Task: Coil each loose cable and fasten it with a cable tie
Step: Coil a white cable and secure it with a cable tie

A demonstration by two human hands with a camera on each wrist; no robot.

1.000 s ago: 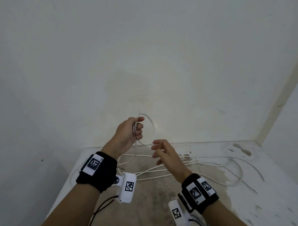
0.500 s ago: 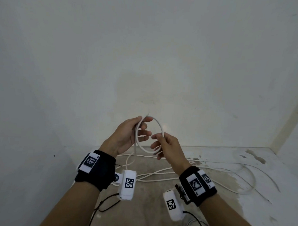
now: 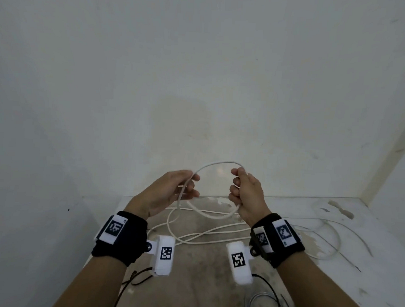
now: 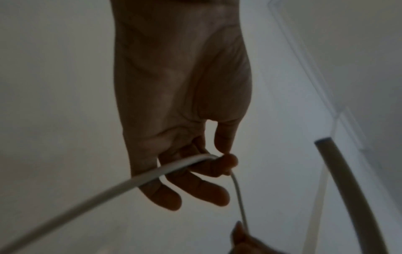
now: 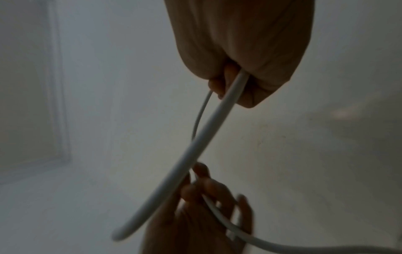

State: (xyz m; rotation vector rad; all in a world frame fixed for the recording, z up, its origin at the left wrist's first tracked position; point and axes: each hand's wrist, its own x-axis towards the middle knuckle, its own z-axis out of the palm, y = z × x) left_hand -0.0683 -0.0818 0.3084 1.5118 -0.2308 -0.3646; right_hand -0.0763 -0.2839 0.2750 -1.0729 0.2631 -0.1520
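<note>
- White cable [image 3: 219,164] forms one raised loop, held between both hands above the bench [image 3: 376,285].
- Left hand [image 3: 165,193]: thumb and fingers are curled on the loop's left side; the left wrist view shows the cable [image 4: 152,173] crossing under the fingers [image 4: 195,189] and pinched at the fingertips.
- Right hand [image 3: 247,196]: closed in a fist around the loop's right side; the right wrist view shows the cable [image 5: 206,137] leaving the bottom of the fist [image 5: 239,51].
- Loop plane: roughly upright, facing the person. Its long axis runs left to right, from one hand to the other.
- Upper arc spans hand to hand; lower arc sags between them, just above the bench.
- Slack [image 3: 194,235]: from the left hand the cable drops to the bench, then runs in long loose curves away to the right, well beyond the right wrist.
- Judgement: the uncoiled length lies below and to the right of the hands, so the right hand is nearer to it and better placed to gather the next turn while the left hand retains the loop.
- No cable tie is visible in any view.
- Risk, as a judgement: a stiff cable may spring the loop open if either grip relaxes.
</note>
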